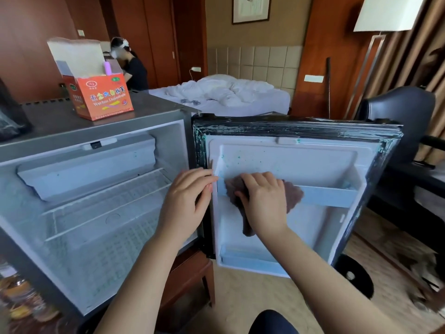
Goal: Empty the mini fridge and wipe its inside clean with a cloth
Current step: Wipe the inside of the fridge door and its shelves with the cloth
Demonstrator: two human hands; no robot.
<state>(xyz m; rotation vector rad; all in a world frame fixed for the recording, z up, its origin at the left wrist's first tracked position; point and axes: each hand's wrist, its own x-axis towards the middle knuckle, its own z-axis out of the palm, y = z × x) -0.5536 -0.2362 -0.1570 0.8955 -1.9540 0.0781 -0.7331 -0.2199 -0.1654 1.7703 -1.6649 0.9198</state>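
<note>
The grey mini fridge (60,133) stands open, its white inside showing a wire shelf (108,201) and nothing stored. Its door (301,160) swings out to the right, with teal specks on the white liner. My right hand (262,201) presses a brown cloth (292,194) against the door's upper shelf rail (330,195); part of the cloth hangs below my palm. My left hand (187,198) holds the door's hinge-side edge, with fingers bent round it.
An orange cardboard box (101,95) sits on the fridge top. A person stands at the back left by a bed (221,92). A dark chair (404,112) is close behind the door. Packaged items (26,300) lie at the lower left.
</note>
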